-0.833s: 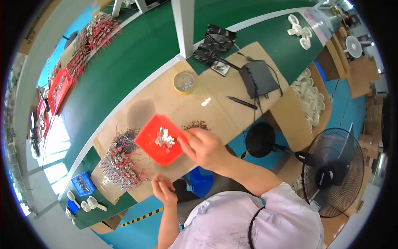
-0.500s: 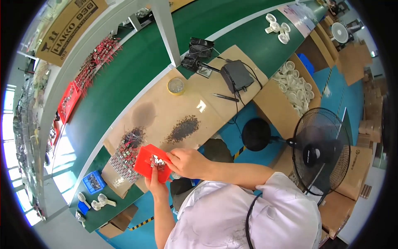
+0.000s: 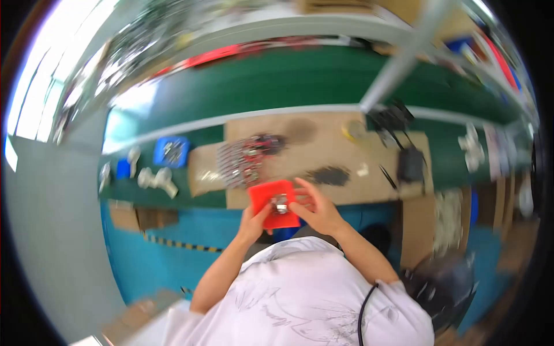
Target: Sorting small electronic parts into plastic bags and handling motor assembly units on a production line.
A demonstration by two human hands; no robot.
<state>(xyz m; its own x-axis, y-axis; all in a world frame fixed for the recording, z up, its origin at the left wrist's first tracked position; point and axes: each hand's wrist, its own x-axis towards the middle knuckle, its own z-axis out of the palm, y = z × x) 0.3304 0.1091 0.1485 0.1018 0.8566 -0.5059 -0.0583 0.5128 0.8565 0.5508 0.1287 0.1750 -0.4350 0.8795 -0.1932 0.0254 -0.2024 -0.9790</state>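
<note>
The red tray [image 3: 261,195] is held up between the two hands, just off the near edge of the green bench [image 3: 202,199], in front of the person's body. A small heap of shiny metal pieces [image 3: 281,203] lies in it, toward the right. The left hand [image 3: 253,225] is partly closed on the tray's near left side, with a digit reaching over the rim and the others at the outside. The right hand [image 3: 321,213] is at the right edge, its fingers parted and curved, the thumb lying over the rim; the blur is too strong to tell whether it pinches a piece or only steadies the wall.

Handled well, the tray would stay close to level, with the left hand bearing the weight so that the right has freedom to sort. It seems wise to bring it over the brown sheet [image 3: 297,164], where a dropped piece would be easy to find. Light fingertip pressure should suit such small parts. Care is called for on the far side: the block of parts with red wires [image 3: 236,164] sits to the left and the dark pile of bits [image 3: 330,176] to the right, and spilled pieces could mix with either
</note>
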